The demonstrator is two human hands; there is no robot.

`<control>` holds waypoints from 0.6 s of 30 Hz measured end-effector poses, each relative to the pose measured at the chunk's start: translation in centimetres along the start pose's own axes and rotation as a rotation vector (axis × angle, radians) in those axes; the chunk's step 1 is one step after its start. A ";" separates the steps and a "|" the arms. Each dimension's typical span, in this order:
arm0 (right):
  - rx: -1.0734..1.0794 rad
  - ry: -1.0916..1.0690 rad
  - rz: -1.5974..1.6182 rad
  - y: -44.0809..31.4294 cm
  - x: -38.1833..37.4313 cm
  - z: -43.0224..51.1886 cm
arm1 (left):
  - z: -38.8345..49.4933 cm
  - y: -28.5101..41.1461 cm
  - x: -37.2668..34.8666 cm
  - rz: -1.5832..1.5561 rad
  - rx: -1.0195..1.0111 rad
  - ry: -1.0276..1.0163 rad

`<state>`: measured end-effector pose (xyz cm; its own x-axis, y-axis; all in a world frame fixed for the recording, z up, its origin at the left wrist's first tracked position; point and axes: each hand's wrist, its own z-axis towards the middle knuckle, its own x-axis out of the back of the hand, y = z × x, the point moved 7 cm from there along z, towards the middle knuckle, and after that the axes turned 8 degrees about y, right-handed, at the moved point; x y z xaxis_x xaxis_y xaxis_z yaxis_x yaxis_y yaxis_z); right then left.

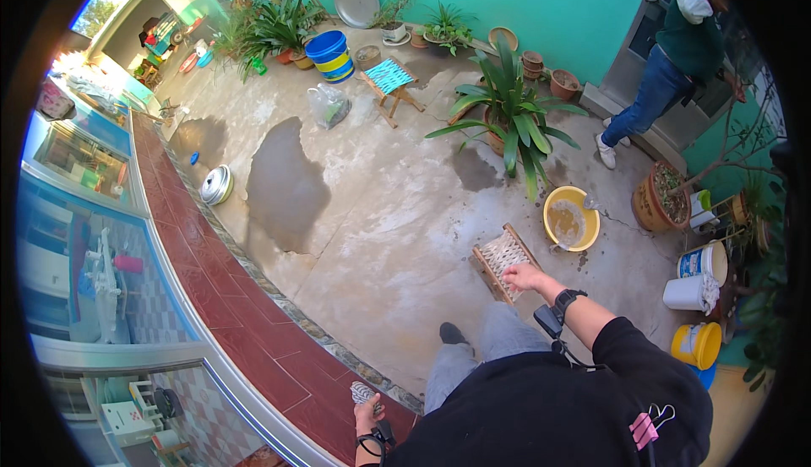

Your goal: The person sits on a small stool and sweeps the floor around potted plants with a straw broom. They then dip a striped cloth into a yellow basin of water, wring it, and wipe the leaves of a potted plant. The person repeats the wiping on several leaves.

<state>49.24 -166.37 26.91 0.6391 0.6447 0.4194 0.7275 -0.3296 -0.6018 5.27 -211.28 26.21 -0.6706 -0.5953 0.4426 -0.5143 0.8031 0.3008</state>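
Note:
My left hand (366, 415) is low, over the red tiled step, and grips a crumpled striped cloth (363, 393). Ahead of me, my right hand (524, 277) reaches over the near part of a folding wooden stool (505, 253) with a seat of woven pale cord. Its fingers are bunched; whether they touch the cord or hold anything is unclear. Just beyond the stool, to the right, a yellow plastic basin (594, 234) contains murky, foamy water. My left shoe (452, 333) rests on the concrete.
A large potted plant (516, 125) spreads its leaves ahead. Buckets (697, 345) and a potted tree (656, 204) line the right side. Another person (681, 61) stands by the door. A blue-topped stool (389, 77), plastic bag (329, 106) and lidded metal pot (217, 184) sit farther off.

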 end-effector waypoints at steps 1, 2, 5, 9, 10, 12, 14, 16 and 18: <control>0.076 0.054 -0.007 -2.6 0.1 0.8 | 1.4 1.7 0.9 0.005 -0.022 0.003; 0.138 0.105 -0.023 -4.9 0.3 1.5 | 2.6 3.5 1.5 -0.009 -0.028 0.000; 0.213 0.200 -0.198 -9.7 0.8 3.7 | 6.6 9.2 2.0 -0.012 -0.034 0.011; -0.070 0.064 0.033 -10.9 0.9 9.5 | 10.5 16.7 0.9 0.019 -0.035 -0.034; -0.135 0.045 0.066 -10.7 1.0 11.5 | 11.1 18.5 0.6 0.036 -0.029 -0.031; -0.233 0.091 0.163 -10.5 1.4 15.9 | 12.2 22.1 0.2 0.089 -0.003 -0.052; -0.261 0.095 0.179 -11.0 1.4 20.5 | 12.0 26.5 -0.2 -0.006 -0.043 -0.100; -0.263 0.106 -0.069 -12.2 1.9 24.9 | 12.0 30.2 0.1 0.017 0.030 -0.100; -0.413 0.127 0.358 -14.2 2.2 28.5 | 12.5 34.4 0.7 0.041 0.111 -0.115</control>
<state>33.22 -140.57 17.01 0.8705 0.3634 0.3318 0.4809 -0.7717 -0.4162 -19.55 -184.36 26.31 -0.7462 -0.5658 0.3508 -0.5364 0.8231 0.1865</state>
